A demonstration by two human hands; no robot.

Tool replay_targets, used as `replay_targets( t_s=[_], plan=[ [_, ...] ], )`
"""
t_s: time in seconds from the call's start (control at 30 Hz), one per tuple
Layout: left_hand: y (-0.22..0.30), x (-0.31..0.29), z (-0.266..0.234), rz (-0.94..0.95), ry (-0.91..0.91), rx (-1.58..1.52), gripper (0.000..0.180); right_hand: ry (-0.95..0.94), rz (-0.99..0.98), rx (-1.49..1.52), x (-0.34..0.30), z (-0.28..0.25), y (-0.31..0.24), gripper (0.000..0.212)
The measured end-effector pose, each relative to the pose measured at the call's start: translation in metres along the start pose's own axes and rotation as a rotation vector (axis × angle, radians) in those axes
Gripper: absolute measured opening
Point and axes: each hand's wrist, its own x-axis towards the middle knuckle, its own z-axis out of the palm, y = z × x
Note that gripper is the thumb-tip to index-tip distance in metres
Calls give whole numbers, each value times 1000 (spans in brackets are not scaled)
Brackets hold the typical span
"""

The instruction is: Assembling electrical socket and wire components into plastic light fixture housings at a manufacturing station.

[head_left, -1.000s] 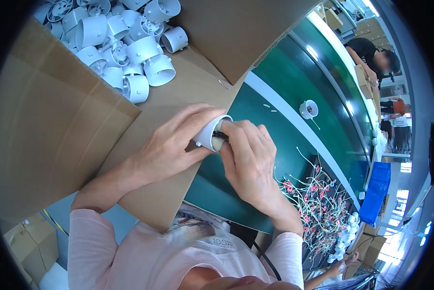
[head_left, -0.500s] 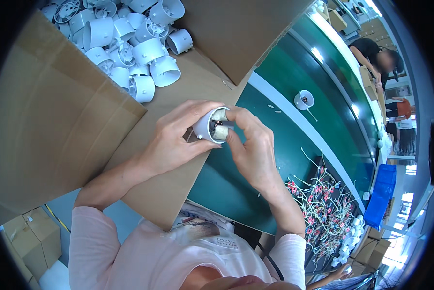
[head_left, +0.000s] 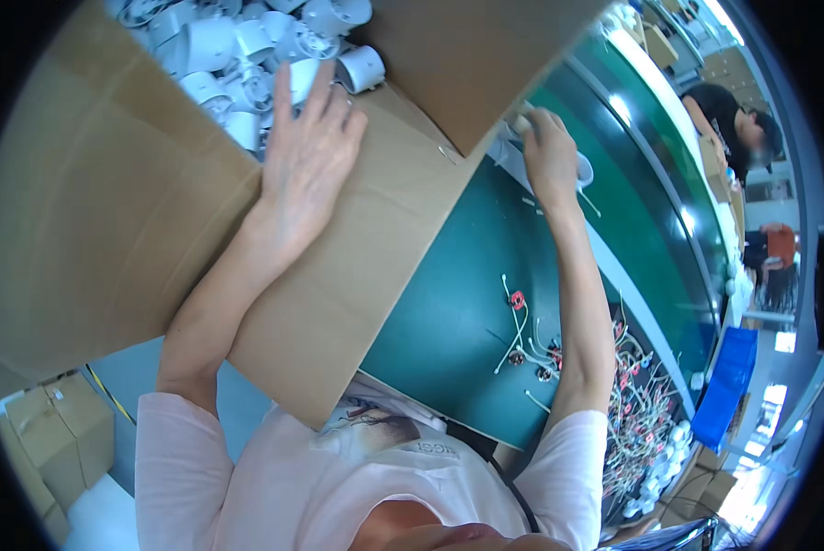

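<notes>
My left hand (head_left: 311, 151) reaches over the edge of the cardboard box, fingers spread, over the white plastic cups (head_left: 208, 44) heaped inside. One cup (head_left: 304, 81) is partly hidden behind its fingertips. My right hand (head_left: 550, 156) is stretched forward over the rail of the green belt. Its fingers are bent round a white cup (head_left: 508, 151), blurred and partly hidden, with a pale plug at its mouth. Just beyond that hand, another white cup (head_left: 585, 170) with a thin wire stands on the belt.
The cardboard box (head_left: 90, 230) has raised flaps, one (head_left: 467, 64) beside the belt. On the green table (head_left: 440, 321) lie several red and dark coils with wires (head_left: 518, 300). A wire heap (head_left: 642, 413) and a blue bin (head_left: 726, 386) are at right. A person (head_left: 724, 119) works across the belt.
Both hands held one cup together before. My left hand has let go and moved up to the box; my right has carried the cup forward to the belt. Coils on the table have come into view.
</notes>
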Motion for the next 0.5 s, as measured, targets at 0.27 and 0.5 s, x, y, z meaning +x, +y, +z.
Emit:
replay_targets(
  t_s=[0.27,0.5],
  plan=[
    [11,-5,-13,10,121,-461,24,-475,263,285,-81,-97,-30,17],
    [25,-5,-32,-81,-282,-1101,36,-637,64,55,-130,-109,-44,18]
  ],
)
